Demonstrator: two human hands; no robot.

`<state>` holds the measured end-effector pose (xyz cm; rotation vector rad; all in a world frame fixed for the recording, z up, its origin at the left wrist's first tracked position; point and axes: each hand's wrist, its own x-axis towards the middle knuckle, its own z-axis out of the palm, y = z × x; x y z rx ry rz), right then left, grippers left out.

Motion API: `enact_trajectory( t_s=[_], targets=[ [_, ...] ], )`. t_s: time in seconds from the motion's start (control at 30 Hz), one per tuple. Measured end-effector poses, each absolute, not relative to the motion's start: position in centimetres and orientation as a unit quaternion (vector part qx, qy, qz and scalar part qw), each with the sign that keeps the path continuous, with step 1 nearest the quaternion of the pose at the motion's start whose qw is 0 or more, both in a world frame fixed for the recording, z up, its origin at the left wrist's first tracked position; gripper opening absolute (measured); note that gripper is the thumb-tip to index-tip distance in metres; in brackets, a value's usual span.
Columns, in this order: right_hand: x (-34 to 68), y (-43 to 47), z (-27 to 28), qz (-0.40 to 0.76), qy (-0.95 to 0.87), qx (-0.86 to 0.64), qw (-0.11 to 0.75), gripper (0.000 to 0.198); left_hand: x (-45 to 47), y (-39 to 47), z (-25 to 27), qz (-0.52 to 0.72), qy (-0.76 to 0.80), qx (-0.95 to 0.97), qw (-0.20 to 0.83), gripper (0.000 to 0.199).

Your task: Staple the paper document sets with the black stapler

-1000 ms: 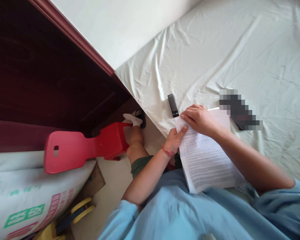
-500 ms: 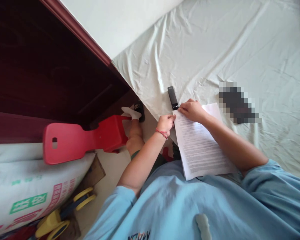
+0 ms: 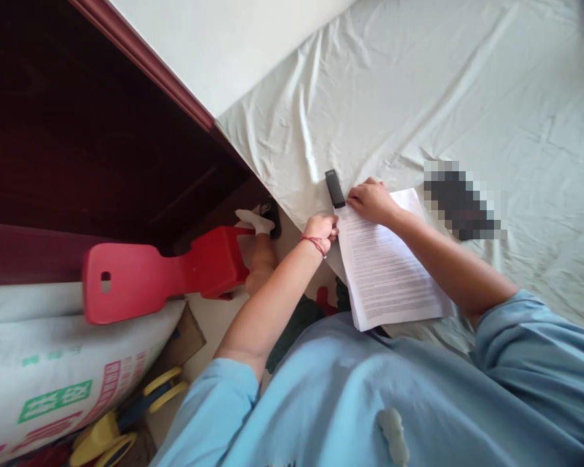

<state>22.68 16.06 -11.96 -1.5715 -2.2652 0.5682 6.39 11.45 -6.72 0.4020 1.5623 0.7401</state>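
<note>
A stack of printed papers lies on the light bedsheet, close in front of my body. Its top left corner is at the front end of a black stapler, which seems to overlap the paper's edge. My left hand, with a red string round the wrist, pinches the stack's left edge just below that corner. Along the top edge, beside the stapler, my right hand grips the papers with fingers bent over the rim. Its fingertips are partly hidden. Neither hand holds the stapler.
Right of the papers lies a dark pixelated object on the wrinkled sheet. To the left stand a red plastic chair, a large printed white sack and a yellow-wheeled toy. A person's socked foot shows near the chair.
The papers and both hands have shifted slightly away from my body, bringing the papers' corner against or under the stapler's front end. The stapler has barely moved.
</note>
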Motion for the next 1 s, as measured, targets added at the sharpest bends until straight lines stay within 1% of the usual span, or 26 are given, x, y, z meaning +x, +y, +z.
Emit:
enact_trajectory(
  t_s=[0.07, 0.13, 0.2, 0.27, 0.33, 0.47, 0.63, 0.73, 0.8, 0.9, 1.0],
  targets=[
    [22.5, 15.2, -11.5, 0.181, -0.787, -0.557, 0.196, 0.033, 6.6, 11.3, -7.0, 0.337, 0.682, 0.177, 0.625, 0.04],
    [22.5, 13.9, -11.3, 0.152, -0.786, -0.547, 0.247, 0.044, 6.7, 11.0, -7.3, 0.349, 0.68, 0.18, 0.619, 0.039],
    [22.6, 12.7, -11.3, 0.133, -0.804, -0.512, 0.274, 0.059, 6.8, 10.8, -7.6, 0.356, 0.68, 0.186, 0.614, 0.037],
    [22.7, 11.8, -11.4, 0.13, -0.831, -0.472, 0.265, 0.071, 6.8, 10.8, -7.7, 0.357, 0.681, 0.193, 0.61, 0.036],
    [22.8, 11.3, -11.5, 0.131, -0.848, -0.451, 0.246, 0.077, 6.8, 10.8, -7.8, 0.356, 0.681, 0.199, 0.608, 0.036],
    [22.6, 11.0, -11.4, 0.128, -0.85, -0.454, 0.234, 0.073, 6.7, 10.8, -8.0, 0.353, 0.681, 0.209, 0.606, 0.04],
    [22.1, 10.7, -11.0, 0.13, -0.847, -0.468, 0.215, 0.07, 6.8, 11.0, -8.2, 0.352, 0.684, 0.207, 0.604, 0.035],
    [22.0, 10.8, -10.8, 0.125, -0.845, -0.475, 0.211, 0.07, 7.0, 10.9, -8.2, 0.358, 0.686, 0.213, 0.597, 0.036],
    [22.0, 10.8, -10.7, 0.123, -0.835, -0.488, 0.223, 0.069, 7.2, 10.6, -8.2, 0.362, 0.687, 0.223, 0.589, 0.038],
    [22.6, 10.2, -10.6, 0.118, -0.792, -0.534, 0.27, 0.058, 7.2, 9.2, -8.3, 0.356, 0.685, 0.237, 0.59, 0.04],
    [24.1, 9.0, -10.8, 0.112, -0.75, -0.582, 0.292, 0.047, 6.9, 7.2, -8.6, 0.364, 0.668, 0.253, 0.597, 0.034]
  ],
)
